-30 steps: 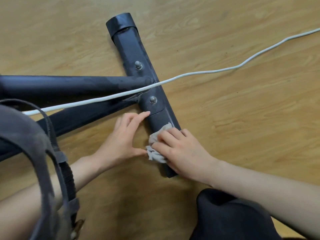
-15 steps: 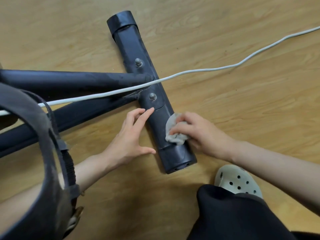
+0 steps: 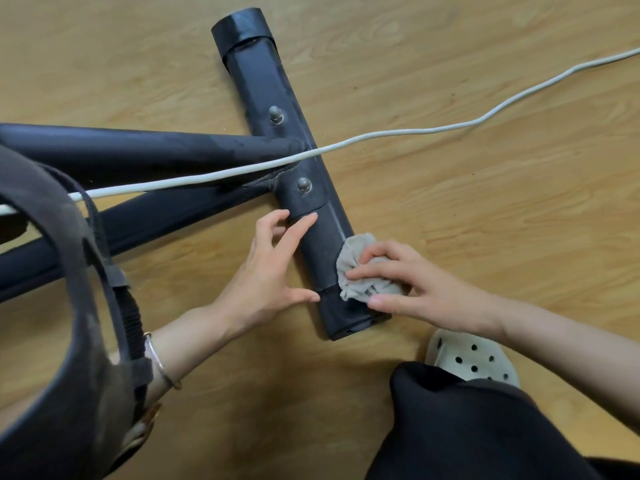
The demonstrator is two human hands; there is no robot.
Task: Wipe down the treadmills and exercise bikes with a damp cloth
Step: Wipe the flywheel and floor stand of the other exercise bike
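The black floor bar (image 3: pixel 273 98) of an exercise bike lies on the wooden floor, with two bolts on top and two frame tubes (image 3: pixel 145 152) joining it from the left. My right hand (image 3: pixel 419 285) holds a bunched grey cloth (image 3: pixel 360 271) against the right side of the bar near its near end cap. My left hand (image 3: pixel 266 275) rests with straight fingers on the bar's left side, thumb by the end cap.
A white cable (image 3: pixel 415 131) runs across the floor and over the bar. A black pedal with its strap (image 3: pixel 79 306) fills the lower left. A white clog (image 3: pixel 474 362) and a black trouser leg (image 3: pixel 478 431) sit at the lower right.
The right hand has carried the cloth from the bar's left edge across to its right side and then down toward the end cap. The left hand has stayed in place.
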